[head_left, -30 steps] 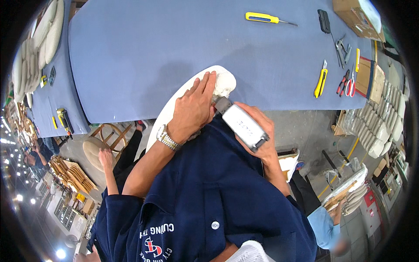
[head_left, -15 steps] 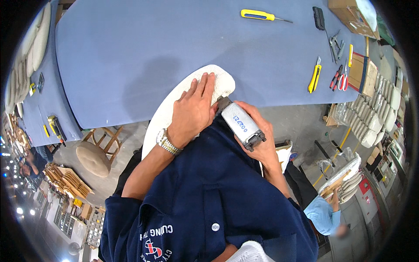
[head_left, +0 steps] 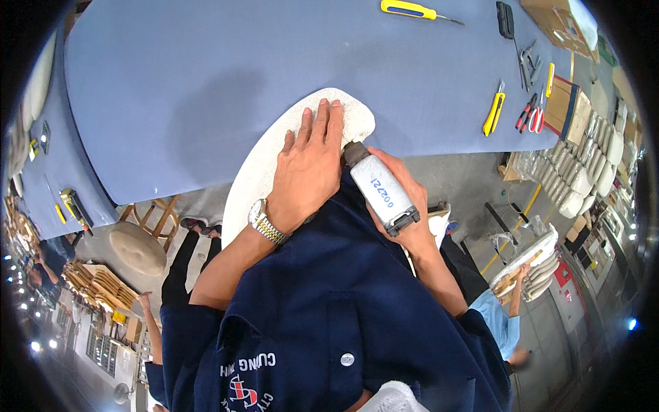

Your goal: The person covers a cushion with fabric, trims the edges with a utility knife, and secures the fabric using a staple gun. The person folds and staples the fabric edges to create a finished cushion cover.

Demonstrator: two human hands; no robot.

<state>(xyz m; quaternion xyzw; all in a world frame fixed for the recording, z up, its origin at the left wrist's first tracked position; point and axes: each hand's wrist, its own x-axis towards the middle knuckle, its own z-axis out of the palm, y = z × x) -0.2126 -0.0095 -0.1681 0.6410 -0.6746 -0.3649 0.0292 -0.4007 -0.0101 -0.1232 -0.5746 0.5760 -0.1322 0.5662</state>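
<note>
A rounded seat pad [head_left: 248, 180] in off-white, nubbly fabric rests partly on the blue table's near edge and partly against my body. My left hand [head_left: 310, 161] lies on it with fingers stretched out towards its far end, its wrist wearing a metal watch. In my right hand [head_left: 405, 196] is a staple gun [head_left: 382, 189] with a pale grey body and dark ends. The gun's dark front end is at the pad's right edge, close beside my left hand; the exact contact point is hidden.
On the blue table [head_left: 206, 55] lie a yellow screwdriver [head_left: 410, 9], a yellow cutter [head_left: 493, 110], red-handled scissors [head_left: 537, 118] and pliers [head_left: 526, 113]. A cardboard box [head_left: 559, 27] stands far right. A round stool [head_left: 137, 247] sits left; a person in light blue [head_left: 495, 319] works lower right.
The whole view has shifted slightly, so the table tools sit higher. My left hand stays flat on the pad and the staple gun stays at its edge. Another person's arm appears at lower left.
</note>
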